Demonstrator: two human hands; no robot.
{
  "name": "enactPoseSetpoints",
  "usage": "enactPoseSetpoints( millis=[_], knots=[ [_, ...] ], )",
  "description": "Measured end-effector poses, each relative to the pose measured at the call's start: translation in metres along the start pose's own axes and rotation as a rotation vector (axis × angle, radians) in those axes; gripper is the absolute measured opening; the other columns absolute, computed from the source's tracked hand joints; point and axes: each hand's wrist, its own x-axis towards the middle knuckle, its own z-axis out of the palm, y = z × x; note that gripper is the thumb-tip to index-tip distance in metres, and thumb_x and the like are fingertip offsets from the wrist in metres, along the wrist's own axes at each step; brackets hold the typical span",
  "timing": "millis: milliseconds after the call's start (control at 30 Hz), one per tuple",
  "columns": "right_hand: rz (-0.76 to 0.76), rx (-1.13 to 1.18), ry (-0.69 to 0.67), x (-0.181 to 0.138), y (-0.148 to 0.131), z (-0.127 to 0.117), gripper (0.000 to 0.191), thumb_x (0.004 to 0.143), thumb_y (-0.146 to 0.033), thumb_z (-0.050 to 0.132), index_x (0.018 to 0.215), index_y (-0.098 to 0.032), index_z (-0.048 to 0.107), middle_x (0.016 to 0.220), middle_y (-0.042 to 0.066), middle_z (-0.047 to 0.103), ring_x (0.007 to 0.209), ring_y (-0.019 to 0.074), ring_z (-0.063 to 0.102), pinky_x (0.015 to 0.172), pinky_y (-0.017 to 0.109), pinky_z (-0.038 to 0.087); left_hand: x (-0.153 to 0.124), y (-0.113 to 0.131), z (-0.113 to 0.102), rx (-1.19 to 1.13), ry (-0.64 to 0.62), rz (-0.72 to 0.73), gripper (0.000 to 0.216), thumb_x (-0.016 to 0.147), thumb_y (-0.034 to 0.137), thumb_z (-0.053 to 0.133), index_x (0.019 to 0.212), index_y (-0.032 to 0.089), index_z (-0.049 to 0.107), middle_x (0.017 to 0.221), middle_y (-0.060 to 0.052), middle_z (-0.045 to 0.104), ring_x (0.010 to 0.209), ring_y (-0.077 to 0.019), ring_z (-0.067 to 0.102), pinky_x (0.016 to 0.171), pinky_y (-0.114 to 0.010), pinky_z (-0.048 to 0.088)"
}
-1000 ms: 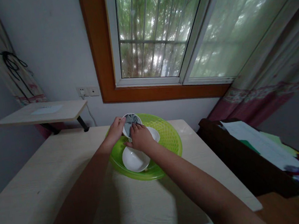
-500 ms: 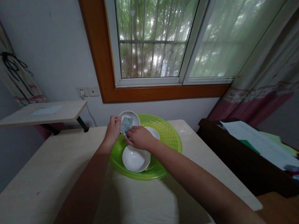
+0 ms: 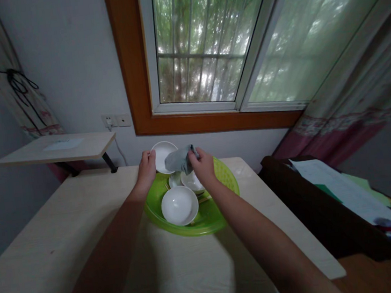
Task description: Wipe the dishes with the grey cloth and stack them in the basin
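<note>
My left hand [image 3: 146, 169] grips the left rim of a white bowl [image 3: 161, 154], tilted up over the far left side of a green plastic basket [image 3: 225, 171]. Pinched in my right hand [image 3: 201, 163] is a grey-blue cloth [image 3: 179, 159], which hangs leftward across the bowl's right edge. Inside the basket, a white bowl [image 3: 177, 205] sits at the front, and another white bowl [image 3: 191, 181] lies behind it, partly covered by my right hand. A smaller white dish and some thin sticks, perhaps chopsticks [image 3: 205, 199], show between them.
The basket stands on a pale wooden table [image 3: 184, 270] against the wall below a window. A small raised shelf [image 3: 58, 150] with a paper on it is at the left. To the right, a dark brown piece of furniture [image 3: 316, 217] holds papers [image 3: 342, 191].
My right hand has drawn the cloth up and to the right, out of the bowl's middle. The bowl in my left hand has shifted slightly up and left, uncovering more of the basket's contents.
</note>
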Motion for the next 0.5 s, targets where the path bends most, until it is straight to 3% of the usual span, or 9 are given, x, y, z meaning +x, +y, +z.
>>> enactPoseSetpoints(
  millis=[167, 500],
  knots=[
    [0.201, 0.095, 0.282, 0.016, 0.023, -0.01, 0.033, 0.089, -0.043, 0.049, 0.064, -0.022, 0.046, 0.057, -0.007, 0.042, 0.058, 0.0124, 0.037, 0.057, 0.025, 0.025, -0.001, 0.0, 0.0, -0.002, 0.006, 0.004, 0.045, 0.096, 0.059, 0.036, 0.108, 0.021, 0.056, 0.105, -0.01, 0.066, 0.099, -0.0251, 0.062, 0.09, -0.038, 0.047],
    [0.264, 0.043, 0.341, 0.021, 0.028, -0.016, 0.029, 0.09, -0.043, 0.044, 0.07, -0.022, 0.049, 0.064, -0.004, 0.05, 0.064, 0.0147, 0.042, 0.062, 0.025, 0.03, -0.003, 0.002, -0.001, -0.001, -0.01, -0.007, 0.045, 0.096, 0.061, 0.035, 0.106, 0.022, 0.055, 0.103, -0.008, 0.066, 0.097, -0.0241, 0.061, 0.088, -0.036, 0.046]
  ],
)
